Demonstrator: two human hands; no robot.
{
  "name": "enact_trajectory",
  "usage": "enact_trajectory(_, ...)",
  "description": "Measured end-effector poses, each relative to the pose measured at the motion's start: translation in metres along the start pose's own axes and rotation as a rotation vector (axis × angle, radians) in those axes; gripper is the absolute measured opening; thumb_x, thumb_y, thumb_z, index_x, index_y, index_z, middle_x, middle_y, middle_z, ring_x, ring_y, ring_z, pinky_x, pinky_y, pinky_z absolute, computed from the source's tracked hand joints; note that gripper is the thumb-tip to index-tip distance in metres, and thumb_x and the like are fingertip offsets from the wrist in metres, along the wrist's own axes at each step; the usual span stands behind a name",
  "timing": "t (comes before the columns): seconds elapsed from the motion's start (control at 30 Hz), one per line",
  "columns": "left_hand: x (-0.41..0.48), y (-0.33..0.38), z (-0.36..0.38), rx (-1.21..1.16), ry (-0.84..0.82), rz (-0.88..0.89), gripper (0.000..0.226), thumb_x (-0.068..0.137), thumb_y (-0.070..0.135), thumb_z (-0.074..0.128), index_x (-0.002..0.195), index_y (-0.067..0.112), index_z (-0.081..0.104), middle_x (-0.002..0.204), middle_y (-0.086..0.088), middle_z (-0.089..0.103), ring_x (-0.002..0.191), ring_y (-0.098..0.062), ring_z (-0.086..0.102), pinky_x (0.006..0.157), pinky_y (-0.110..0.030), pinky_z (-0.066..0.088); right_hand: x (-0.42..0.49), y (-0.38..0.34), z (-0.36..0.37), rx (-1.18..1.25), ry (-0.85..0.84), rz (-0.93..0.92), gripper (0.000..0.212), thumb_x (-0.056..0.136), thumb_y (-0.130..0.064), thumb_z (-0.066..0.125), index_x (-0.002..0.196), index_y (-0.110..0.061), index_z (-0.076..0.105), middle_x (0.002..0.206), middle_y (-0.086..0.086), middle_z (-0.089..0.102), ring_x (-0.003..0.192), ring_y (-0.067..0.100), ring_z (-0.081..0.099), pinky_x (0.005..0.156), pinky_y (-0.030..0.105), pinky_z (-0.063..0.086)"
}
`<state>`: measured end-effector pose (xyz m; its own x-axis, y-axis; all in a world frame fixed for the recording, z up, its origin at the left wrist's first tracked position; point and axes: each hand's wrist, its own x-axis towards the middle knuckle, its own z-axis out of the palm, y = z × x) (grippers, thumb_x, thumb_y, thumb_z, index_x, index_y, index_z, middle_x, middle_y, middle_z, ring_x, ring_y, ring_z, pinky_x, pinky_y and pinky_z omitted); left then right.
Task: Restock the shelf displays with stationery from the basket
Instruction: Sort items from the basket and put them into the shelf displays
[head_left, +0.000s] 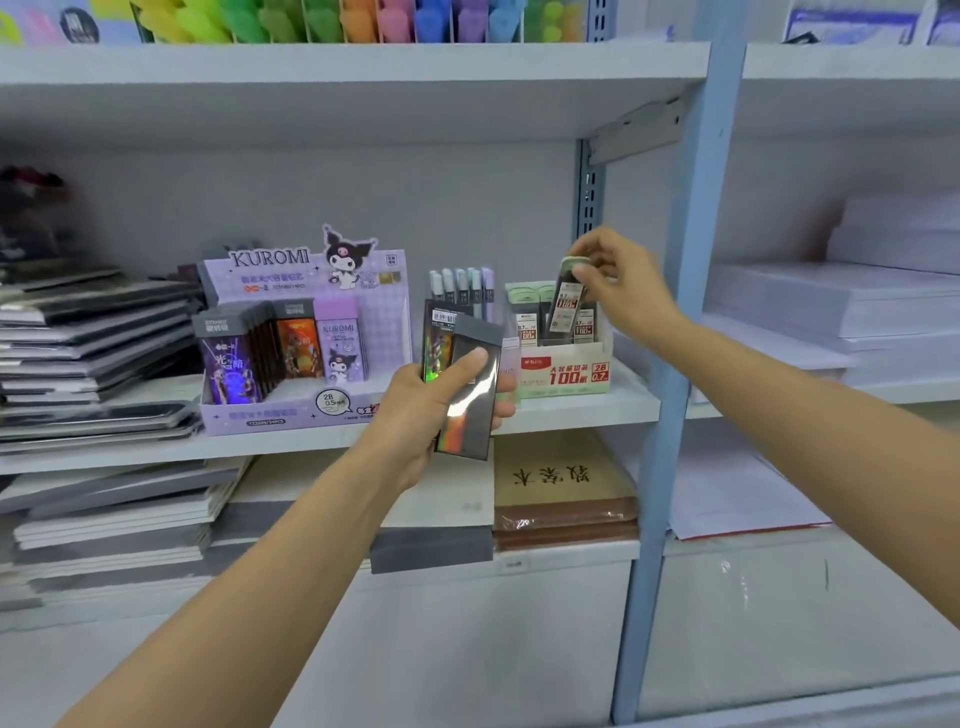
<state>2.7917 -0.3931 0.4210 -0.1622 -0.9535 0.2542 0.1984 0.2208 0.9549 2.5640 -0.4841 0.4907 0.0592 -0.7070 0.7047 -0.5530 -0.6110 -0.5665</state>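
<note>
My left hand (421, 410) grips a small stack of glossy dark lead-refill packs (467, 384) in front of the middle shelf. My right hand (618, 275) pinches the green top of a slim lead-refill case (566, 301) and holds it tilted over the white and red display box (566, 374), which holds several similar cases. A purple Kuromi display box (291, 410) with several packs stands to the left. The basket is out of view.
A clear holder of pens (462, 291) stands between the two display boxes. Stacks of notebooks (93, 353) fill the shelf's left side. A blue upright post (675, 364) divides the shelving; white paper stacks (841, 306) lie right of it. Brown books (566, 493) lie on the shelf below.
</note>
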Motion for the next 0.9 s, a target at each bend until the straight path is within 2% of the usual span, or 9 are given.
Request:
enact_trajectory(0.13, 0.003, -0.004, -0.002, -0.008, -0.017, -0.013, 0.048, 0.073, 0.045, 0.075, 0.108, 0.013, 0.07, 0.101, -0.014, 0.075, 0.088, -0.031, 0.073, 0.067, -0.031, 0.058, 0.005, 0.002, -0.003, -0.013, -0.074, -0.009, 0.01, 0.096, -0.012, 0.055, 0.106, -0.014, 0.056, 0.099, 0.003, 0.064, 0.092, 0.016, 0.064, 0.077, 0.031, 0.059)
enact_trajectory(0.27, 0.004, -0.004, -0.003, 0.002, -0.017, -0.019, 0.053, 0.072, 0.045, 0.073, 0.113, 0.012, 0.066, 0.1, -0.012, 0.075, 0.088, -0.029, 0.073, 0.067, -0.031, 0.058, 0.014, 0.0, -0.012, -0.001, -0.018, -0.027, 0.009, 0.096, -0.01, 0.054, 0.103, -0.015, 0.056, 0.092, -0.003, 0.063, 0.092, 0.02, 0.064, 0.072, 0.029, 0.059)
enact_trajectory(0.37, 0.005, -0.003, -0.003, 0.001, -0.021, -0.021, 0.052, 0.074, 0.044, 0.072, 0.114, 0.012, 0.066, 0.1, -0.012, 0.075, 0.088, -0.029, 0.073, 0.067, -0.031, 0.058, 0.018, 0.001, -0.018, -0.078, 0.06, -0.033, 0.011, 0.096, -0.01, 0.054, 0.106, -0.013, 0.057, 0.095, 0.004, 0.064, 0.093, 0.026, 0.063, 0.078, 0.042, 0.059)
enact_trajectory(0.43, 0.005, -0.003, -0.002, -0.008, -0.021, -0.026, 0.048, 0.075, 0.042, 0.072, 0.111, 0.012, 0.067, 0.099, -0.013, 0.075, 0.087, -0.029, 0.073, 0.066, -0.031, 0.058, 0.017, 0.003, -0.02, -0.161, 0.064, -0.038, 0.011, 0.096, -0.01, 0.053, 0.106, -0.013, 0.057, 0.096, 0.006, 0.064, 0.089, 0.024, 0.062, 0.081, 0.044, 0.057)
enact_trajectory(0.53, 0.005, -0.002, 0.002, -0.014, -0.023, -0.033, 0.04, 0.079, 0.038, 0.071, 0.109, 0.01, 0.068, 0.099, -0.013, 0.075, 0.085, -0.028, 0.073, 0.066, -0.031, 0.058, 0.011, 0.008, -0.016, -0.232, 0.041, -0.024, 0.011, 0.097, -0.01, 0.052, 0.107, -0.011, 0.057, 0.093, 0.003, 0.062, 0.084, 0.019, 0.059, 0.081, 0.04, 0.056)
enact_trajectory(0.7, 0.002, 0.0, 0.005, -0.008, -0.022, -0.05, 0.037, 0.084, 0.032, 0.07, 0.113, 0.009, 0.066, 0.099, -0.012, 0.075, 0.086, -0.028, 0.073, 0.065, -0.03, 0.058, 0.006, 0.014, -0.003, -0.284, -0.091, 0.043, 0.011, 0.094, -0.012, 0.057, 0.104, -0.009, 0.062, 0.101, 0.005, 0.065, 0.092, 0.017, 0.057, 0.076, 0.027, 0.044)
enact_trajectory(0.8, 0.0, 0.001, 0.006, -0.041, -0.013, -0.053, 0.029, 0.086, 0.021, 0.069, 0.111, 0.005, 0.066, 0.097, -0.014, 0.075, 0.079, -0.025, 0.074, 0.061, -0.028, 0.057, 0.006, 0.018, 0.0, -0.32, -0.031, 0.054, 0.012, 0.091, -0.011, 0.062, 0.101, -0.009, 0.069, 0.093, -0.004, 0.059, 0.09, 0.015, 0.053, 0.072, 0.021, 0.041)
enact_trajectory(0.83, 0.0, 0.001, 0.006, -0.039, -0.009, -0.058, 0.029, 0.085, 0.019, 0.071, 0.11, 0.005, 0.066, 0.097, -0.014, 0.075, 0.078, -0.024, 0.074, 0.06, -0.027, 0.057, 0.006, 0.018, 0.001, -0.344, -0.018, 0.072, 0.015, 0.091, -0.01, 0.063, 0.104, -0.007, 0.07, 0.096, -0.004, 0.058, 0.09, 0.014, 0.051, 0.075, 0.022, 0.042)
enact_trajectory(0.9, -0.001, 0.001, 0.008, -0.039, -0.002, -0.074, 0.034, 0.078, 0.019, 0.075, 0.108, 0.004, 0.066, 0.097, -0.012, 0.075, 0.078, -0.024, 0.074, 0.06, -0.027, 0.057, 0.007, 0.019, 0.002, -0.387, -0.058, 0.126, 0.026, 0.091, -0.007, 0.062, 0.117, -0.004, 0.066, 0.114, 0.006, 0.061, 0.094, 0.013, 0.049, 0.082, 0.024, 0.043)
